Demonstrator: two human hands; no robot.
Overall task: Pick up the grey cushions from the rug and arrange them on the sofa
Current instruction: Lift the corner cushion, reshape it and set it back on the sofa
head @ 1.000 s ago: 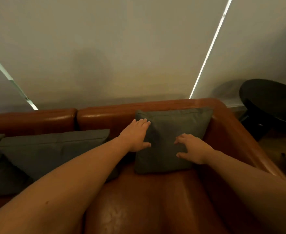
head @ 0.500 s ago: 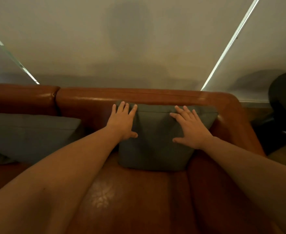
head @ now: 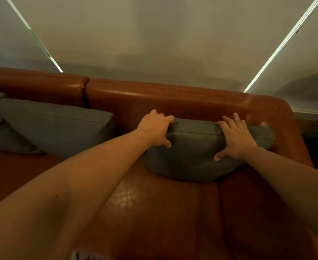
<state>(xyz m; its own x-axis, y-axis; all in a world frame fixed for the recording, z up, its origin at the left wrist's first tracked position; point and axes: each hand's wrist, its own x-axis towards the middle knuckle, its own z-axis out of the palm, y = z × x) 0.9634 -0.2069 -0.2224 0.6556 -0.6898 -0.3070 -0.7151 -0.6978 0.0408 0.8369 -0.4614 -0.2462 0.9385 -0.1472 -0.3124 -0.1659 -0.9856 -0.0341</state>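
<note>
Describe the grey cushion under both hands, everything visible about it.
The grey cushion is a plain, matte fabric pillow with a stitched seam along its top edge. It stands on the brown leather sofa seat at the right end, leaning against the backrest, near the armrest. The left hand grips its upper left corner; the right hand presses flat on its upper right, denting the top.
</note>
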